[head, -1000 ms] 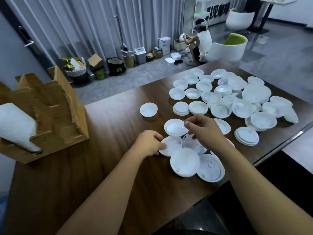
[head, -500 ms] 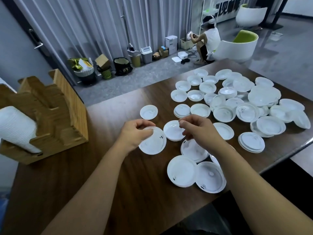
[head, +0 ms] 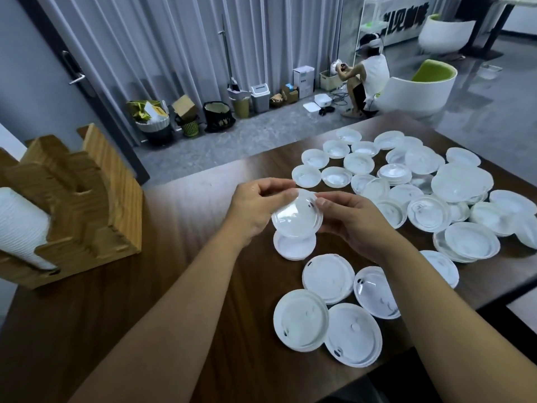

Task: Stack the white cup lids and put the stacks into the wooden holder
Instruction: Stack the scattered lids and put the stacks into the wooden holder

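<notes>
Both hands hold white cup lids (head: 296, 218) above the middle of the table. My left hand (head: 255, 207) grips their left rim and my right hand (head: 351, 222) pinches the right rim. Whether it is one lid or two pressed together I cannot tell. Directly below lies another lid (head: 294, 248) on the wood. Several lids (head: 328, 279) lie near the front edge, and many more (head: 462, 181) are spread over the right half. The wooden holder (head: 87, 193) stands at the left with a stack of white lids (head: 20, 228) in one slot.
The dark wooden table (head: 180, 286) ends close on the right and front. Beyond it is grey floor with bins and boxes (head: 220, 114) along a curtain. A person (head: 366, 80) crouches by a white and green chair (head: 418, 85).
My left hand lifted a lid off the table and carried it right. My right hand picked up a lid too and met it, so both hands now hold lids together in the air.
</notes>
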A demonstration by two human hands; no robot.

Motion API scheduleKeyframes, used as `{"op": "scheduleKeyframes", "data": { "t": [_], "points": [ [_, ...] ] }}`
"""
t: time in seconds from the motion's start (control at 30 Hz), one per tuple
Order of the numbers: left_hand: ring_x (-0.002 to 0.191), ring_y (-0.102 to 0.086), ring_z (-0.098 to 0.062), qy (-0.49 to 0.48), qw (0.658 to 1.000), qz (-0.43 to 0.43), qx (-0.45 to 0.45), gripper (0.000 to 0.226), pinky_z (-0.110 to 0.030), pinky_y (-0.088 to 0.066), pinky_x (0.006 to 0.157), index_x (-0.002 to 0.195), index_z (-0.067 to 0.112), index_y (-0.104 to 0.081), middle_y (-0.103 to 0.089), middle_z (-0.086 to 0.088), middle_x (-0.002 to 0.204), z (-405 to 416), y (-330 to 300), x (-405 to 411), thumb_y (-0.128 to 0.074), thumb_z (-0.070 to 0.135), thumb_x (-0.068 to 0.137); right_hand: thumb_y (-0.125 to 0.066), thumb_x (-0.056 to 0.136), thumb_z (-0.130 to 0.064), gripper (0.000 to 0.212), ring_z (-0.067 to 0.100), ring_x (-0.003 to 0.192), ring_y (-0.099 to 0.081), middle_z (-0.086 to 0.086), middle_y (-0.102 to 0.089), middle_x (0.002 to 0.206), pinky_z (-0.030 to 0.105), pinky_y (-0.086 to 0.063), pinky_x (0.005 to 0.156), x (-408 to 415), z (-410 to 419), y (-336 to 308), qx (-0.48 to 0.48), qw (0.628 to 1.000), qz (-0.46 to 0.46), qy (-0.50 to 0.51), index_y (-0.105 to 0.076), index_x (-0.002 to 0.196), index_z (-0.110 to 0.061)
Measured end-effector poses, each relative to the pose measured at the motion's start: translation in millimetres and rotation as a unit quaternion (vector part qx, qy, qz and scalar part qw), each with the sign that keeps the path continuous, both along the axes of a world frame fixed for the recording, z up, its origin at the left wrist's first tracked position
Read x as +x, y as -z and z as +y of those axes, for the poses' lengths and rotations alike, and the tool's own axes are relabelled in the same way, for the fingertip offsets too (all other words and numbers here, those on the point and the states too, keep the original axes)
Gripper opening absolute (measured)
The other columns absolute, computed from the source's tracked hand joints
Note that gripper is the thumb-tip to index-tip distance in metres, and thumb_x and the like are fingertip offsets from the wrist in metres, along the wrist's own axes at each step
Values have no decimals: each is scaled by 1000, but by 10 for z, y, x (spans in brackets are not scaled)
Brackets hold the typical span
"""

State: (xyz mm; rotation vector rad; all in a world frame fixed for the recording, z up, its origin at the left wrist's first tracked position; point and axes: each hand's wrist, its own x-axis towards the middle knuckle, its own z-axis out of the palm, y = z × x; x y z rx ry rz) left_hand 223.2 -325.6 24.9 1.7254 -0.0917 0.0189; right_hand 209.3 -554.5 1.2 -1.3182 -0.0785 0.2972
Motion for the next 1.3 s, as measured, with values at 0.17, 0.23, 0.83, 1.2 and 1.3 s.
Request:
{"op": "scheduleKeyframes", "data": {
  "t": [0.17,0.23,0.83,1.2,1.3],
  "points": [
    [79,-68,-7,-166,983,44,61,18,-33,-63,78,88,35,-80,-78,8,88,71,282,148,-79,53,86,-77,101,-21,11,26,101,-81,6,-83,116,28,-64,77,157,-135,71,2,994,17,105,-87,105,-22],
    [88,-70,-9,-116,976,100,154,15,-28,-58,75,94,34,-76,-75,11,92,104,471,162,-87,41,87,-77,100,-19,10,23,93,-82,4,-84,112,27,-64,74,216,-155,90,-4,990,24,136,-85,107,-20],
    [77,-69,-6,-42,971,54,228,15,-26,-54,72,75,40,-78,-75,19,78,306,387,237,-89,30,80,-81,98,-25,8,21,93,-82,-1,-84,107,31,-65,76,395,-119,222,-37,980,46,190,-85,104,-25],
    [74,-73,-2,-22,995,40,91,34,-19,-57,64,84,42,-85,-80,10,83,290,-24,332,-82,8,87,-76,102,-22,13,28,102,-80,7,-82,111,35,-66,81,296,22,266,-37,991,49,115,-83,113,-19],
    [71,-66,-4,-24,988,29,151,28,-24,-59,66,87,41,-83,-70,14,72,206,-2,352,-83,12,87,-72,105,-19,17,31,108,-78,11,-82,115,35,-65,83,269,46,252,-1,994,61,96,-80,119,-13]
  ]
}}
